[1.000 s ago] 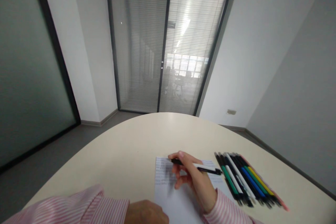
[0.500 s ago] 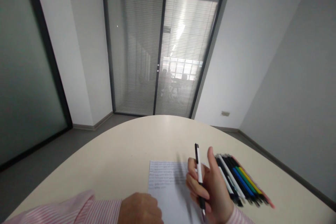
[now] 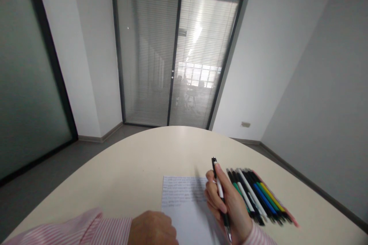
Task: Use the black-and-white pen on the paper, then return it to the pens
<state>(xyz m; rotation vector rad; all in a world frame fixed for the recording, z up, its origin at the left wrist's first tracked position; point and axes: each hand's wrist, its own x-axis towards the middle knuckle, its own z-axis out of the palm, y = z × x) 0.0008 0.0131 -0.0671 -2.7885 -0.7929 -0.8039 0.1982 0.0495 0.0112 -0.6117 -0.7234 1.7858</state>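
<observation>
My right hand (image 3: 225, 199) is closed around a black-and-white pen (image 3: 220, 189), held aslant with its metal tip pointing down. My thumb lies along the upper part of the barrel, just below the pen's top end. Beneath the hand is a sheet of white paper (image 3: 184, 214) with rows of handwriting across its upper part. At the sheet's left edge my left hand (image 3: 152, 229) rests as a fist, back upward, its fingertips out of sight; no object shows in it. Right beside my right hand lies a row of pens (image 3: 264, 197) in white, black, green, blue and yellow.
Everything lies on a pale round-edged table (image 3: 138, 160). A pink pen (image 3: 291, 220) marks the right end of the row. Beyond the table stand a glazed partition with blinds (image 3: 149, 65) and white walls (image 3: 273, 46).
My right thumb has come down from a raised position onto the pen's upper barrel. The hand has shifted slightly, uncovering more pens on the row's left side. My left hand stays put.
</observation>
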